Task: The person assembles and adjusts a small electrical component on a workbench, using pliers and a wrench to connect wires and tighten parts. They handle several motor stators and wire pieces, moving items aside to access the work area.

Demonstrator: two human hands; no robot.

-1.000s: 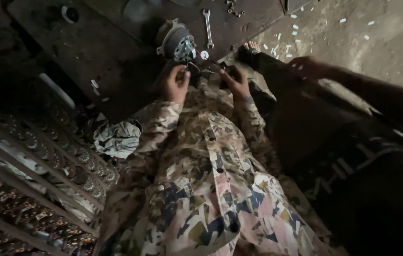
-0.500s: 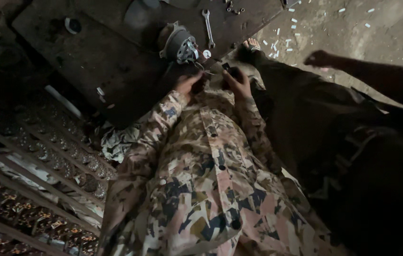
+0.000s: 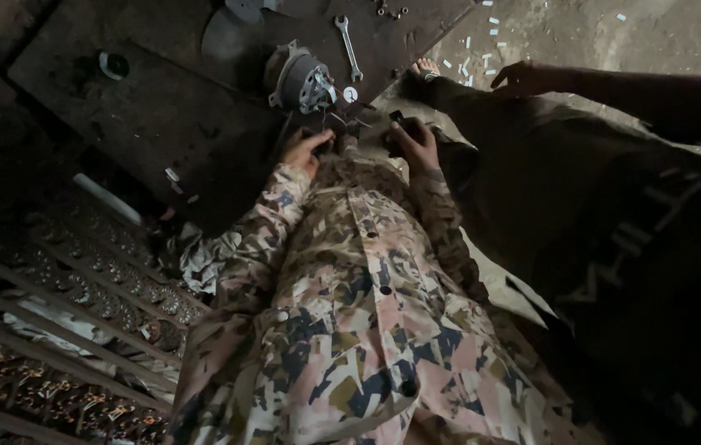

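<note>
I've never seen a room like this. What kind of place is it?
Probably a small repair workshop. A small electric motor with loose wires sits on a dark, grimy metal plate, a wrench lies beside it, and loose bolts are scattered near the top.

A motor (image 3: pixel 301 80) lies just beyond both hands, a wrench (image 3: pixel 349 47) to its right, both on a metal plate (image 3: pixel 144 107).
</note>
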